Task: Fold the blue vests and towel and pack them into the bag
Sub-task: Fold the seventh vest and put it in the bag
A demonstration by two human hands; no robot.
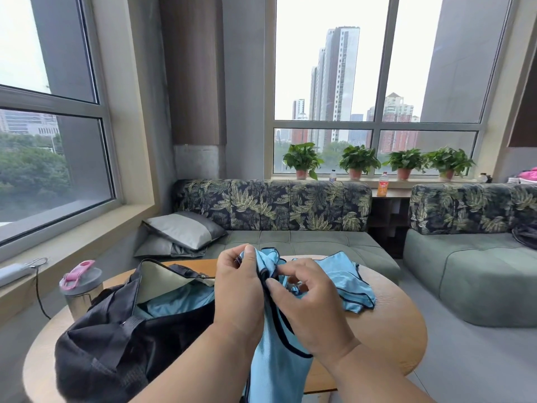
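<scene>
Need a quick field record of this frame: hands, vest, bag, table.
left hand: pinches held vest's top edge
right hand: pinches same vest
held vest: blue, dark trim, hangs over table edge
bag: dark, unzipped, blue fabric inside
second blue piece: crumpled on table, right of hands
table: round, wooden
bottle: pink lid, left of bag

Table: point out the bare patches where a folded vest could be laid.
Bare wood shows on the table between the right hand and the right rim, below the loose blue vest. The left is crowded by the black bag and bottle.
</scene>
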